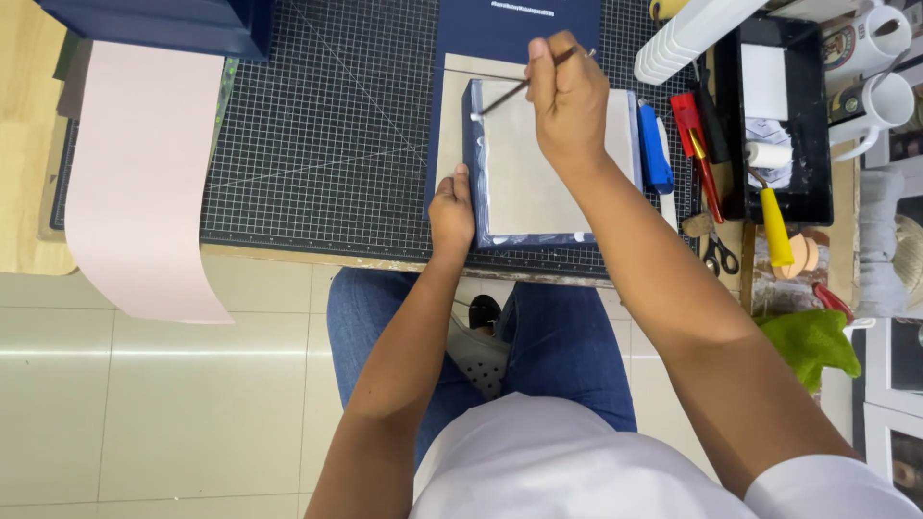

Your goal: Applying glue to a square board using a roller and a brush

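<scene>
Dark blue cloth wraps the box point(553, 163) lying on the gridded cutting mat point(317, 144) near the front edge of the tabletop, its pale board face turned up. In the head view the left hand point(451, 213) presses on the box's near left corner, fingers flat and closed against it, steadying it. The right hand point(567, 101) is clamped on a thin brush point(524, 85), whose tip reaches toward the box's far left corner, where white glue seems to glisten along the blue edge. To do this well, I judge the strokes should stay thin and even along the turned-in cloth, with the left hand holding firm so the box does not slide. A pink paper sheet point(144, 183) hangs over the tabletop's left front edge. To the right lie a blue knife point(655, 149), red tools point(697, 144), scissors point(719, 255) and a black tray point(812, 115) with a yellow-handled roller point(772, 216). The brush tip itself is too fine to make out, the box's right side is hidden under the forearm, and the mugs point(880, 72) at the right edge are cut off
</scene>
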